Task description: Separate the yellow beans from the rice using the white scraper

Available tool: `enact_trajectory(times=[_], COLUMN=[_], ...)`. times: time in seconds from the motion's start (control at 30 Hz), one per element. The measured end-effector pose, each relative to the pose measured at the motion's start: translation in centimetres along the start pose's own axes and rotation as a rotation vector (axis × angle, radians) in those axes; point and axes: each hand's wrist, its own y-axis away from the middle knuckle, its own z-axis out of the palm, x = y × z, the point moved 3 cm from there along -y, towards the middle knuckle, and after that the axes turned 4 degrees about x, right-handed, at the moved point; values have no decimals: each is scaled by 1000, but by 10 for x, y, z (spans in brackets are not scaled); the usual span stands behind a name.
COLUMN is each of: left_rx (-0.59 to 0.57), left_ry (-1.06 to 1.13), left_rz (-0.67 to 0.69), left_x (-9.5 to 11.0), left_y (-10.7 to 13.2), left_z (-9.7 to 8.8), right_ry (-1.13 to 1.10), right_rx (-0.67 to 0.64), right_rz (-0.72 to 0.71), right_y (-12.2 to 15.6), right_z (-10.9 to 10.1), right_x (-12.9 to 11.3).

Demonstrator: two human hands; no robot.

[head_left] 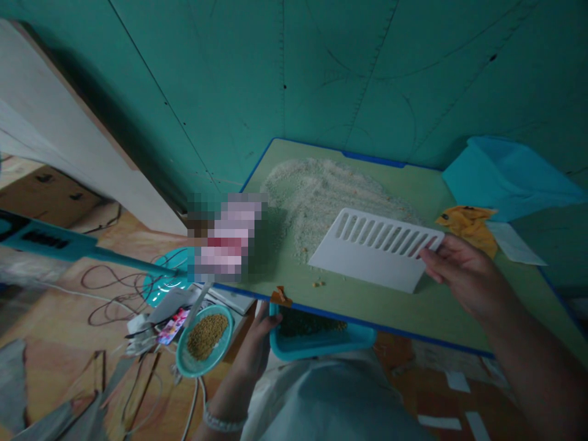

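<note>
My right hand [452,266] pinches the right end of a white plastic scraper [367,266], flat with a row of long slots along its upper part. The scraper is tilted over the near side of a spread of pale granules [321,190] on the table. A few yellowish bits [318,283] lie on the tabletop just left of the scraper. Below the table's front edge, my left hand [257,343] grips the left rim of a blue tub [316,350], its thumb over the rim. Dark material and some light grains show inside the tub.
The table [441,315] has a blue edge. At its right stand a blue bin [509,171] and a crumpled orange cloth [468,223]. Left and lower is a bowl of tan pellets [206,337]. A blue fan [82,245] and loose cables occupy the left. A green wall [321,73] closes the back.
</note>
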Motion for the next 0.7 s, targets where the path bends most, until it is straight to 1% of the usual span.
enact_trajectory(times=[0.1, 0.33, 0.57, 0.63, 0.7], left_rx=[-5, 14, 47, 33, 6], left_ry=[6, -33, -52, -41, -25], left_rz=[0, -16, -34, -34, -23], left_x=[2, 11, 9, 10, 12], left_y=[2, 18, 17, 18, 20], left_z=[3, 15, 12, 14, 16], right_ry=[5, 8, 7, 0, -20], right_rx=[-15, -61, -164, -160, -121], right_rz=[22, 60, 107, 102, 83], right_y=[3, 12, 19, 18, 13], right_z=[2, 14, 14, 12, 9], right_x=[-1, -8, -8, -6, -4])
